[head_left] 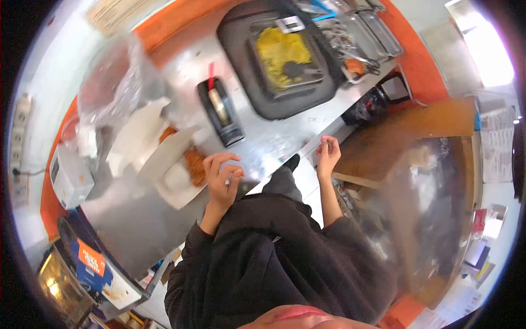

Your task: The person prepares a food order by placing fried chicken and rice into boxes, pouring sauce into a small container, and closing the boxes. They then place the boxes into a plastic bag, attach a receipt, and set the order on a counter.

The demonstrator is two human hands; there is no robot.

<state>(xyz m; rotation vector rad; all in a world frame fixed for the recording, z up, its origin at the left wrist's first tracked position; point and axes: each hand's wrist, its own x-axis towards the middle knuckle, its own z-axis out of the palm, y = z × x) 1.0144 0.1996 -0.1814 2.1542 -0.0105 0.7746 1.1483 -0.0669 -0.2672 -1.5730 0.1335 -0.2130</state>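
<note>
Pale walls edged with an orange band (422, 66) surround the workspace, their corners cut off by the lens's dark rim. Two work surfaces show: a shiny steel counter (249, 145) and, at right, a brown-edged worktop (422, 118) whose middle is too blurred to read. One black board (238, 57), round-cornered and matt, lies on the counter; on it sits one clear rectangular container (298, 86) of lumpy yellow food (274, 49), part of which hides under a dark, rounded utensil (293, 69). One crinkled, see-through plastic bag (112, 82) stands at left, its contents unclear. White paper wrapping (131, 134) spreads beside it in stiff, curved flaps; whether it is one piece or several cannot be told. Two patches of crumbly orange-brown food (194, 164) show between the flaps, the rest covered. Narrow metal trays (379, 33) crowd the far end, too tangled with utensils to count. One black tape dispenser (220, 109) stands between wrapping and board. Two bare hands show. The left hand (222, 176), fingers loosely curled with nothing visible in them, hangs by the wrapping's near edge, contact unclear. The right hand (328, 153) is apart from the counter, fingertips drawn together; whether they pinch anything cannot be told. One thin red strip (211, 75) rises from the dispenser.
</note>
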